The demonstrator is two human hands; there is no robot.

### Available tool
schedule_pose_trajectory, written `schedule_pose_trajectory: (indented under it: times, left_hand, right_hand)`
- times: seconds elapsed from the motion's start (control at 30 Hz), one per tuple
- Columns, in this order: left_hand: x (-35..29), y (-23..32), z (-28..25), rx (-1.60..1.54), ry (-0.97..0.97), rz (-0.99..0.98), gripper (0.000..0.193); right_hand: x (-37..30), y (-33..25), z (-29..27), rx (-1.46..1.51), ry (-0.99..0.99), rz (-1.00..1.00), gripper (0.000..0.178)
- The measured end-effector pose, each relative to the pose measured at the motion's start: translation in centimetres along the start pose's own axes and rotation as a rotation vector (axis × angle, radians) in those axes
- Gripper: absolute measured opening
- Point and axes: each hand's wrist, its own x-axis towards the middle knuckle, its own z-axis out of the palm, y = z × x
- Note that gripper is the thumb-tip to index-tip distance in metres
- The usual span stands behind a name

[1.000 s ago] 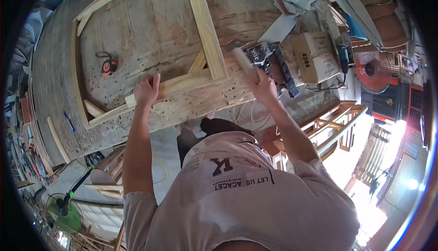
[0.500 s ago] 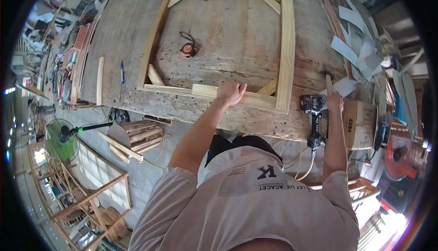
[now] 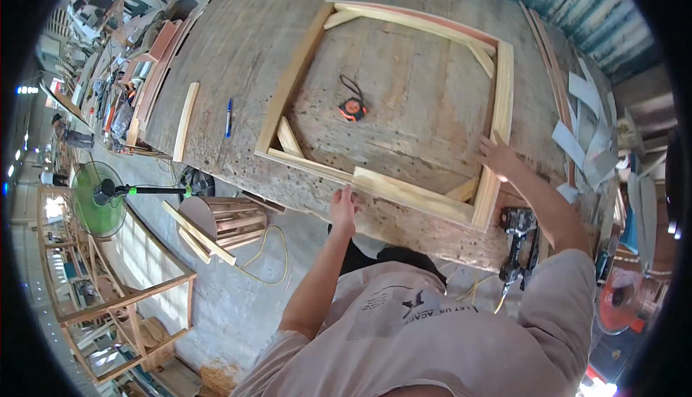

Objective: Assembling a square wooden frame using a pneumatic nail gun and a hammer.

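A wooden frame [image 3: 414, 191] with short diagonal braces in its corners lies flat on the wooden workbench [image 3: 238, 155]. My right hand [image 3: 497, 159] is on the frame's right rail, fingers spread over it. Just in front of the near rail is my left hand [image 3: 344, 208], its fingers stretched toward the frame and nothing seen in them; whether they touch the wood I cannot tell. A black nail gun [image 3: 517, 231] rests at the bench's front right edge, below my right forearm. Inside the frame lies a black and orange tape measure [image 3: 352, 109].
A blue pen [image 3: 229, 117] and a wood strip [image 3: 186, 121] lie left of the frame. White offcuts [image 3: 587, 94] are heaped at the right. Beyond the front edge stand a green fan [image 3: 97, 199] and a slatted round wooden piece [image 3: 234, 220]. A yellow hose [image 3: 276, 260] runs over the floor.
My right hand has let go of the nail gun and moved onto the right rail. My left hand has come off the near rail toward me. The view has shifted and turned.
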Motion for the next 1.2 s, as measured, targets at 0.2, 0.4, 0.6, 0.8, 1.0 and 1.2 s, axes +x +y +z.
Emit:
schedule_pose_trajectory:
  times: [0.2,0.4,0.6,0.8,1.0,1.2]
  left_hand:
    - [1.5,3.9,0.6,0.187,0.027,-0.062,0.052]
    - [9.4,13.2,-1.9,0.32,-0.091,0.231,0.053]
    - [23.7,26.9,-0.9,0.241,-0.437,0.583,0.038]
    - [21.7,35.4,-4.0,-0.252,-0.445,0.516,0.021]
    - [15.5,19.8,-10.5,-0.27,-0.03,0.462,0.014]
    - [8.3,7.5,-7.5,0.231,-0.107,0.245,0.036]
  right_hand:
    - [-0.2,-0.9,0.1,-0.019,-0.065,-0.108,0.071]
    - [0.6,-8.1,-7.4,0.179,-0.072,0.008,0.072]
    - [7.7,-13.2,-25.3,0.66,-0.09,0.071,0.08]
    - [19.6,-15.2,-37.6,1.171,0.291,0.278,0.057]
    - [21.7,-9.8,-37.2,1.625,0.732,0.281,0.033]
    - [11.8,1.8,-17.3,0.855,0.074,0.449,0.035]
